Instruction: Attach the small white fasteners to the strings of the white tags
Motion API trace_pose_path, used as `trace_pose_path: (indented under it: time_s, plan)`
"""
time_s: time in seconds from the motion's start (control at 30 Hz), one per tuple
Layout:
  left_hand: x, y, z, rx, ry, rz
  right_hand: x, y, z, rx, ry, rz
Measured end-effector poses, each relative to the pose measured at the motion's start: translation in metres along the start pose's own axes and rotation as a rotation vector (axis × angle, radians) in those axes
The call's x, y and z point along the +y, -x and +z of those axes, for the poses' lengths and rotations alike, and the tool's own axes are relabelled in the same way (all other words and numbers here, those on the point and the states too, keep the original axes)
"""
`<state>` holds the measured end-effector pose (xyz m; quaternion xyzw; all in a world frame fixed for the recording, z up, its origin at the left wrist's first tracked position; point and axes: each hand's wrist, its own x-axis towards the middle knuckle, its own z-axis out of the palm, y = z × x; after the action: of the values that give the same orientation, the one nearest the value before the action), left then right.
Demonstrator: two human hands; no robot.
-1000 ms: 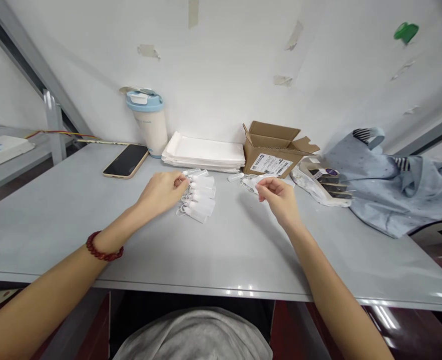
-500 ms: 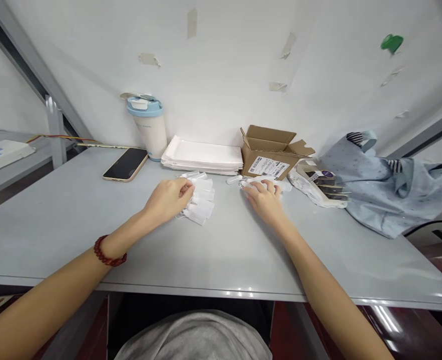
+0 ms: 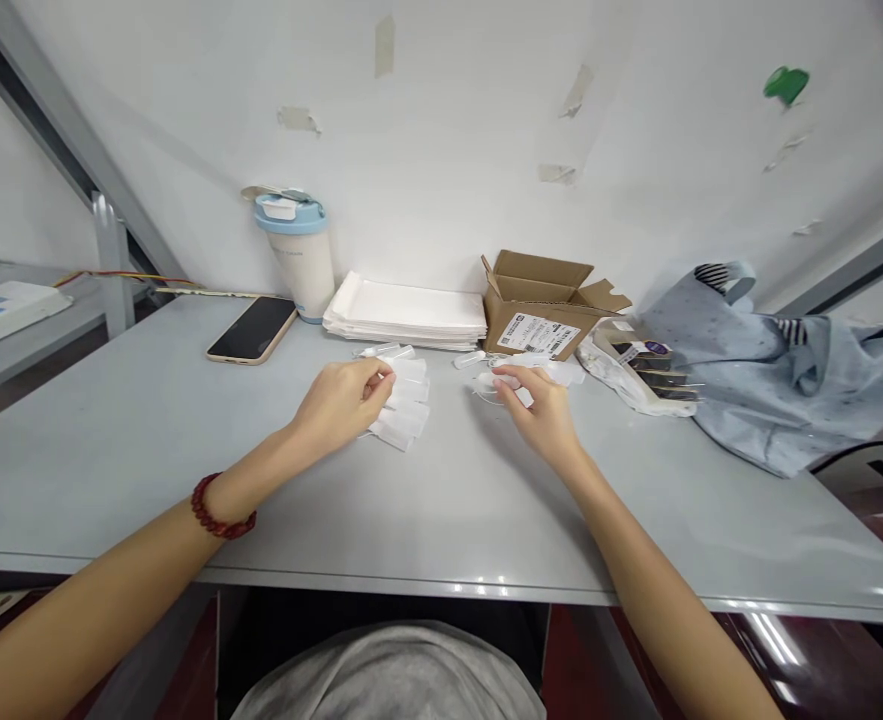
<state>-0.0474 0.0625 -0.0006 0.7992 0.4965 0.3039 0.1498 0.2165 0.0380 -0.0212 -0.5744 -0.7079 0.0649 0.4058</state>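
Note:
My left hand [image 3: 347, 400] is closed in a pinch at the left edge of a fan of white translucent tags [image 3: 405, 415]; what its fingertips hold, if anything, is too small to make out. My right hand [image 3: 538, 405] pinches a small white tag [image 3: 502, 381] with a thin string loop trailing to its left. Behind the right hand lie more white tags [image 3: 561, 370] in front of the cardboard box. One small white piece [image 3: 469, 359] lies alone between the two groups.
Along the wall stand a phone [image 3: 252, 328], a blue-lidded cup [image 3: 302, 260], a stack of white envelopes [image 3: 407, 312] and an open cardboard box [image 3: 535, 310]. To the right are a plastic package [image 3: 640, 375] and a light blue cloth bag [image 3: 778, 380].
My right hand has drawn back slightly from the tags near the box, its fingers now pinching one with its string. My left hand has shifted slightly right.

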Motion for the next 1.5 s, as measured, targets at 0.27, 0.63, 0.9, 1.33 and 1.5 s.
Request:
trace_pose_path:
  time_s: [0.27,0.63,0.9,1.33,1.5]
  plan:
    - [0.012,0.007,0.005,-0.124,0.182,0.066,-0.034,0.007,-0.007,-0.117,-0.478,0.265]
    - [0.021,0.013,0.007,-0.259,0.357,0.006,-0.033,0.010,-0.001,-0.196,-0.810,0.345]
    - [0.025,0.016,0.008,-0.284,0.458,-0.015,-0.038,0.010,-0.001,-0.261,-0.899,0.345]
    - [0.025,0.012,0.004,-0.233,0.604,-0.082,-0.036,0.010,-0.002,-0.296,-0.942,0.367]
    - [0.025,0.012,0.003,-0.239,0.609,-0.086,-0.038,0.010,-0.001,-0.299,-0.929,0.368]
